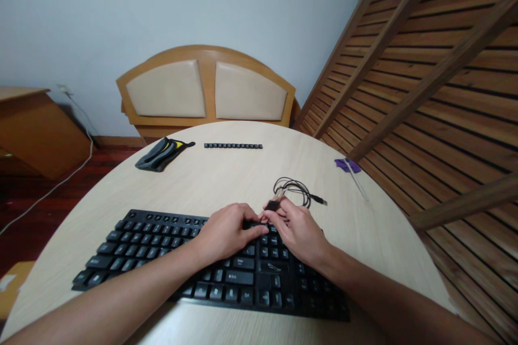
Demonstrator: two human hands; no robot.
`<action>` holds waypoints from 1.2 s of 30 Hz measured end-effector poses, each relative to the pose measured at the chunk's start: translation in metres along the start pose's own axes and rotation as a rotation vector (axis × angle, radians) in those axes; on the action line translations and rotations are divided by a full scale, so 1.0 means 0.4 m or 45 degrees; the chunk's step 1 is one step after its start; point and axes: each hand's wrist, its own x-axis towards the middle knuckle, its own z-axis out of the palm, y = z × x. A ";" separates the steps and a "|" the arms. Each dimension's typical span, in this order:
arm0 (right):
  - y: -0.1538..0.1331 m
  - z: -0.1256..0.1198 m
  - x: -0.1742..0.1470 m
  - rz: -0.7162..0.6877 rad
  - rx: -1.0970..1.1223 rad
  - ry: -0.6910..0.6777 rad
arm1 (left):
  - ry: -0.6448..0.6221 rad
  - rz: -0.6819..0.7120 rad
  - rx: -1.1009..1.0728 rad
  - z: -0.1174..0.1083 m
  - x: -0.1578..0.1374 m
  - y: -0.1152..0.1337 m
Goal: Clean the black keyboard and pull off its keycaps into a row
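A black keyboard (238, 277) lies slightly askew on the round table, its top row showing exposed sockets without keycaps at the left. My right hand (299, 229) is closed in a pinch over the upper edge, right of the middle, holding a small black square piece (272, 205). My left hand (226, 232) meets it from the left. Its thumb and fingers are drawn together just above the keys, and what they grip, if anything, is hidden. Behind the right hand lies a coiled black cable (297, 186) with a USB plug (319, 200).
A row of small black keycaps (233, 146) lies near the far edge of the pale table (226, 183). Left of it is a dark pouch with yellow trim (162, 154). At the right rest a purple cloth (343, 165) and a thin pale stick (356, 180).
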 end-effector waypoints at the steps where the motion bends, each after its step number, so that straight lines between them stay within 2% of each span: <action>1: 0.000 0.000 0.000 0.001 0.016 0.002 | 0.002 0.000 -0.004 0.001 0.000 -0.001; 10: 0.000 0.000 -0.003 0.035 0.126 0.012 | 0.004 0.020 -0.020 -0.001 0.000 -0.002; 25: -0.001 0.005 0.012 0.118 0.373 0.175 | -0.012 0.033 -0.113 -0.001 0.001 -0.001; 36: 0.005 -0.003 0.015 0.143 0.401 0.163 | 0.043 0.081 -0.261 -0.004 -0.001 0.003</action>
